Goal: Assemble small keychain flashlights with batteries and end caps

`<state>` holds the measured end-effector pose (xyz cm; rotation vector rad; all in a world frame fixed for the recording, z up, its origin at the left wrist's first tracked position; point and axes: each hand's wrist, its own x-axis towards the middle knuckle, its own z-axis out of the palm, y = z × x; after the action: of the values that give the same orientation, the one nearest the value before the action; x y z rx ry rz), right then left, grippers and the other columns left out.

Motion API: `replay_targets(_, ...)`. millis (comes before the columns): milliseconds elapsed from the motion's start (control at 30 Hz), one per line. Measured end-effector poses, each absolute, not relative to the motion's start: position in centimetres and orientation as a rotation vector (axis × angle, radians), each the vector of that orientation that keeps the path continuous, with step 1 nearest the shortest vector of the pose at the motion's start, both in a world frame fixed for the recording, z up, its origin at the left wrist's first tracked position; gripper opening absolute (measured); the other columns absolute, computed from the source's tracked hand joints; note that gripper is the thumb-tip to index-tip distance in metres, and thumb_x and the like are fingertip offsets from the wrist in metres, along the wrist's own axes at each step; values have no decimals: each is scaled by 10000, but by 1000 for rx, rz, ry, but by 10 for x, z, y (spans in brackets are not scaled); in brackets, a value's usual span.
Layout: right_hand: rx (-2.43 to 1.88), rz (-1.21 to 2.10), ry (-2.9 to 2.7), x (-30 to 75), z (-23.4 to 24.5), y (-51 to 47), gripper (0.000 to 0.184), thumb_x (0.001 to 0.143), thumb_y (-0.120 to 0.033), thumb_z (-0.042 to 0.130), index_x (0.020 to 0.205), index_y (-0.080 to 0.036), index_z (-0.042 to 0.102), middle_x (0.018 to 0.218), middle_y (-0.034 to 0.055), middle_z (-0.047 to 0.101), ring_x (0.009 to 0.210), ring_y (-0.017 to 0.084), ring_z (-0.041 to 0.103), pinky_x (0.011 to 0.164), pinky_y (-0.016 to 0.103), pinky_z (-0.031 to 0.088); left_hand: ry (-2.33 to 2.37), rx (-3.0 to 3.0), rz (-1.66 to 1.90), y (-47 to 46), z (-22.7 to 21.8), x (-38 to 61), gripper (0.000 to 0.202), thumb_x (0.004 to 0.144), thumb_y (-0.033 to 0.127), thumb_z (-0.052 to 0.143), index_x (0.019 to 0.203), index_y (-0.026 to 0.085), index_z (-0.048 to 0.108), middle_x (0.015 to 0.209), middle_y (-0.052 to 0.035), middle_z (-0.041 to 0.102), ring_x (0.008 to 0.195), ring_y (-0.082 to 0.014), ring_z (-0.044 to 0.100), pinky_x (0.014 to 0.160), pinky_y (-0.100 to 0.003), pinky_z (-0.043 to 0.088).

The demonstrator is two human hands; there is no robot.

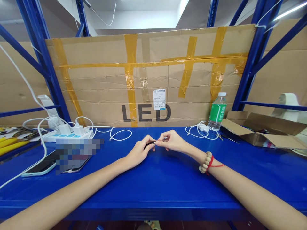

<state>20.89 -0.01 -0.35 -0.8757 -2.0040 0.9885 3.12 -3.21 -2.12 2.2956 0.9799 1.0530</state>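
Note:
Both of my hands meet over the middle of the blue shelf top [153,179]. My left hand [140,150] is closed in a pinch on a small dark part [150,143] whose shape I cannot make out. My right hand [171,140] pinches the same spot from the other side, fingertips touching those of the left hand. A beaded bracelet and a red string [207,162] sit on my right wrist.
A taped cardboard sheet marked LED [146,80] stands behind. To the left lie a power strip with white chargers [69,131], white cables and a phone [40,166]. To the right are a water bottle [217,111], a coiled cable [200,129] and an open carton [261,129].

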Motion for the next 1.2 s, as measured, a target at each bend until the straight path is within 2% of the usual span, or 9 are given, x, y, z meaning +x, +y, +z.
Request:
replay_targets(267,-951,1025,-1960,208,-5,0,363,591,-479,698,599,-129,601,396,-50,477,348,48,388,369,189,252,1027,2310,1055,-33,-20,32,127,893,239,358,922,178,466,713,7,590,732,-138,573,744,-262,412)
replay_targets(700,-1065,1124,-2073,218,-2,5,388,620,-507,673,558,-136,578,464,-34,492,426,49,409,408,185,271,1003,2508,969,-33,-21,31,203,905,219,356,987,185,538,804,-20,618,802,-150,574,767,-255,417)
replay_targets(833,-1135,1011,-2142,218,-6,9,384,612,-499,680,545,-134,582,466,-28,492,421,54,417,404,190,278,1048,2558,926,-33,-24,28,197,891,203,378,1008,188,535,828,-25,619,810,-161,565,749,-262,419)
replay_targets(1033,-921,776,-2036,211,-4,5,352,606,-461,699,750,-143,648,673,15,596,440,59,455,422,206,367,1132,2475,1013,-32,-23,32,217,908,231,308,905,192,521,737,5,572,708,-137,543,682,-240,405)
replay_targets(1200,-699,543,-2169,215,4,1,285,658,-445,674,767,-183,703,830,50,602,473,70,491,464,239,409,1084,2343,1030,-33,-23,34,254,910,260,299,772,182,497,715,21,568,672,-117,531,672,-220,387)
